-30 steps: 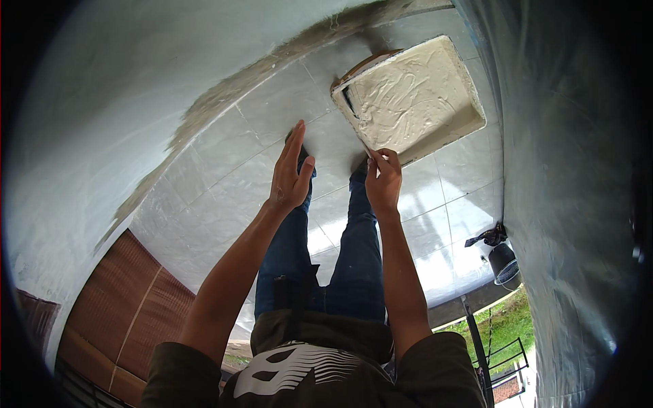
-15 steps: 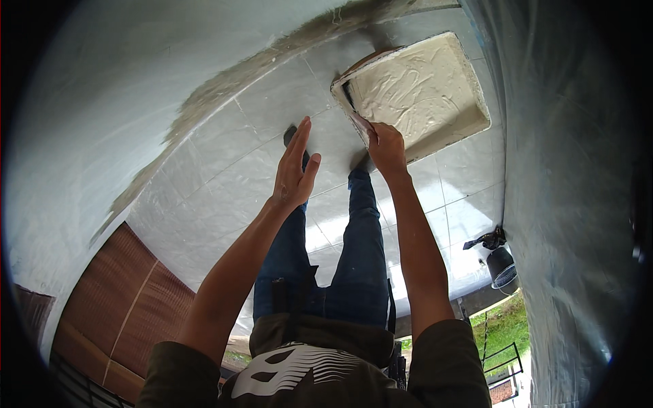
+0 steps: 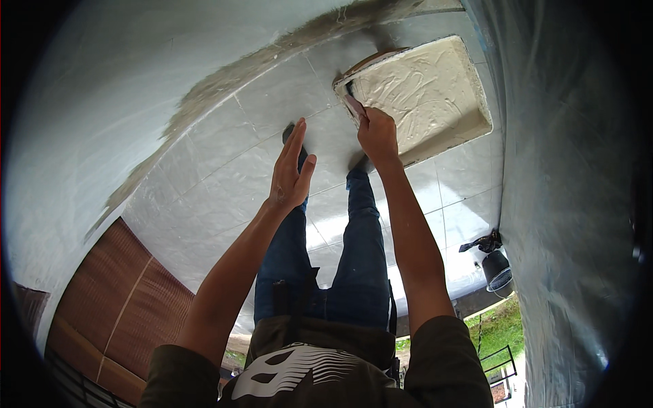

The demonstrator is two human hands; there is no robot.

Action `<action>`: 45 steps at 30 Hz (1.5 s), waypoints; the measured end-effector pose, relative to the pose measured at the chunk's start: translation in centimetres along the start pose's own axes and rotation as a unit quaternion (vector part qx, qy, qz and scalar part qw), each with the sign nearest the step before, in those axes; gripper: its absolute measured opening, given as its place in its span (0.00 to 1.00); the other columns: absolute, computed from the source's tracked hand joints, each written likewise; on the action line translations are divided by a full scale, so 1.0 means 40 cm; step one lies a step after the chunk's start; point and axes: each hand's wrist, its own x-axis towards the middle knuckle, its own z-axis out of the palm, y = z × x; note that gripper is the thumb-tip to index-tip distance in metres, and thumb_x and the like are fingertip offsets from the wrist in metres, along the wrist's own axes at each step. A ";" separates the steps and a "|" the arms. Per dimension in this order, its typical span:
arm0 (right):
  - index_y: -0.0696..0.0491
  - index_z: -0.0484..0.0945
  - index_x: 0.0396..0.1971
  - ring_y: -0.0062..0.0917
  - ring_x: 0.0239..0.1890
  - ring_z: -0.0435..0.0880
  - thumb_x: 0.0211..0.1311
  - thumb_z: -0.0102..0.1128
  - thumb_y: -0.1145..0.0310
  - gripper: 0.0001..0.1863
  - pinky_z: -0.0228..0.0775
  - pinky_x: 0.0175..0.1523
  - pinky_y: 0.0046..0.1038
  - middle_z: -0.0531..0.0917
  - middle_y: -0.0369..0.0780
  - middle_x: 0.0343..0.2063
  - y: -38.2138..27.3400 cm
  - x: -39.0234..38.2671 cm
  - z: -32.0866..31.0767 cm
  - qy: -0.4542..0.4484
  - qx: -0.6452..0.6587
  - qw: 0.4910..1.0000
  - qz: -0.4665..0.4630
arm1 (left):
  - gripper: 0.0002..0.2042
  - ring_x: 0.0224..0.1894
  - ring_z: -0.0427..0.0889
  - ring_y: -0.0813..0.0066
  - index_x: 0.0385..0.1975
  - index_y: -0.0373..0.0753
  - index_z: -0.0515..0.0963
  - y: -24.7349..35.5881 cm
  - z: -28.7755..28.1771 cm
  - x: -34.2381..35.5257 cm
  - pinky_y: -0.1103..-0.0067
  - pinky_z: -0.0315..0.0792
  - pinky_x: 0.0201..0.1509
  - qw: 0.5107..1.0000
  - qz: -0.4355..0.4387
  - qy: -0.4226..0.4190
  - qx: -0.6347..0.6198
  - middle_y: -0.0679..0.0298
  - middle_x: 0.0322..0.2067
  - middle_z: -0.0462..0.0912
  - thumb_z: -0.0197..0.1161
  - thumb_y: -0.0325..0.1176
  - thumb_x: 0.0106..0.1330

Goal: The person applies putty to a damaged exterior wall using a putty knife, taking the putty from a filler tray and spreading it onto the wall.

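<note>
My right hand (image 3: 379,134) is closed around a flat tool (image 3: 355,107) with a pale handle or blade and a dark end, possibly a brush or scraper. Its dark end is at the left short side of a rectangular tray (image 3: 445,141). Thick cream paste (image 3: 418,85) with streaks and ridges covers most of the tray's inside. To the left, my left hand (image 3: 291,172) hangs in the air, fingers straight and close together, thumb apart, holding nothing. Some of the tool is hidden by my right fingers.
A brown curved edge (image 3: 371,60) shows behind the tray. On the left rises a pale wall (image 3: 136,88) with a rough grey lower band. Plastic sheeting (image 3: 564,170) hangs at right. A black bucket (image 3: 496,266) stands on the grey tiled floor (image 3: 224,156), beside a dark crumpled item (image 3: 484,241).
My right hand and the tool have moved slightly up and left, along the tray's left side. My left hand has shifted a little left, still stretched out.
</note>
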 end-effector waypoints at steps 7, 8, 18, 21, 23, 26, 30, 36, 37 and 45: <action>0.63 0.77 0.26 0.51 0.34 0.81 0.61 0.57 0.77 0.05 0.73 0.42 0.47 0.82 0.53 0.29 -0.007 0.062 0.005 0.058 -0.060 0.996 -0.012 | 0.31 0.75 0.59 0.48 0.74 0.35 0.55 -0.001 0.002 -0.015 0.60 0.57 0.76 1.000 -0.017 -0.002 0.005 0.47 0.73 0.59 0.49 0.44 0.77; 0.63 0.77 0.26 0.51 0.34 0.81 0.61 0.57 0.77 0.05 0.73 0.42 0.47 0.82 0.53 0.29 -0.008 0.057 0.006 0.057 -0.059 0.996 -0.013 | 0.31 0.75 0.59 0.48 0.74 0.35 0.55 0.001 0.000 -0.015 0.60 0.57 0.76 1.000 -0.025 -0.003 0.007 0.47 0.73 0.59 0.49 0.44 0.77; 0.62 0.76 0.26 0.55 0.35 0.81 0.60 0.56 0.77 0.05 0.72 0.42 0.48 0.80 0.56 0.28 -0.001 0.095 0.002 0.049 -0.070 0.996 -0.037 | 0.31 0.74 0.59 0.47 0.74 0.35 0.55 -0.012 0.011 -0.011 0.60 0.57 0.76 1.000 -0.011 0.000 0.001 0.46 0.73 0.59 0.48 0.45 0.77; 0.61 0.76 0.26 0.56 0.36 0.80 0.60 0.56 0.77 0.05 0.73 0.43 0.48 0.81 0.56 0.27 -0.023 0.087 0.015 0.020 -0.052 0.998 -0.014 | 0.31 0.74 0.59 0.47 0.74 0.35 0.55 -0.011 0.012 -0.019 0.60 0.57 0.75 1.000 -0.014 0.004 0.003 0.46 0.73 0.59 0.48 0.45 0.77; 0.61 0.76 0.26 0.55 0.37 0.81 0.59 0.56 0.76 0.05 0.72 0.43 0.48 0.81 0.56 0.27 -0.014 0.081 0.030 -0.002 -0.055 0.998 -0.018 | 0.31 0.74 0.59 0.47 0.74 0.35 0.55 -0.011 0.016 -0.014 0.60 0.58 0.75 1.000 -0.001 0.003 -0.001 0.46 0.73 0.59 0.49 0.45 0.77; 0.61 0.76 0.26 0.54 0.36 0.82 0.59 0.56 0.77 0.05 0.72 0.43 0.48 0.81 0.56 0.27 0.018 0.090 0.011 0.031 -0.081 0.995 -0.045 | 0.31 0.74 0.59 0.47 0.74 0.35 0.55 -0.001 0.028 -0.014 0.60 0.58 0.75 1.000 -0.007 0.000 -0.006 0.46 0.73 0.59 0.49 0.45 0.77; 0.62 0.75 0.26 0.53 0.35 0.81 0.59 0.57 0.78 0.04 0.71 0.42 0.48 0.81 0.54 0.27 -0.003 0.064 -0.019 0.035 -0.057 0.998 -0.009 | 0.31 0.74 0.59 0.47 0.74 0.36 0.55 -0.014 0.018 -0.012 0.60 0.58 0.75 1.000 -0.005 0.008 -0.006 0.47 0.73 0.59 0.48 0.47 0.77; 0.62 0.77 0.28 0.52 0.36 0.81 0.60 0.58 0.76 0.05 0.73 0.46 0.49 0.81 0.54 0.31 0.046 0.010 -0.021 -0.014 -0.092 0.995 -0.019 | 0.32 0.74 0.59 0.48 0.74 0.36 0.56 0.000 0.040 0.005 0.60 0.57 0.76 1.000 -0.009 0.005 -0.004 0.47 0.73 0.59 0.48 0.49 0.77; 0.62 0.77 0.28 0.52 0.36 0.81 0.60 0.58 0.76 0.05 0.73 0.46 0.49 0.81 0.54 0.31 0.043 0.025 -0.028 0.014 -0.081 0.997 -0.015 | 0.32 0.74 0.59 0.47 0.74 0.36 0.56 -0.001 0.043 0.004 0.60 0.58 0.76 1.000 -0.007 0.004 -0.009 0.46 0.73 0.60 0.48 0.49 0.77; 0.62 0.78 0.29 0.52 0.36 0.82 0.61 0.57 0.77 0.04 0.73 0.44 0.49 0.81 0.53 0.29 0.044 -0.008 -0.027 -0.018 -0.060 0.998 -0.032 | 0.31 0.74 0.60 0.47 0.73 0.35 0.56 0.006 0.064 -0.006 0.60 0.59 0.75 1.000 0.004 0.008 -0.012 0.45 0.72 0.60 0.48 0.49 0.77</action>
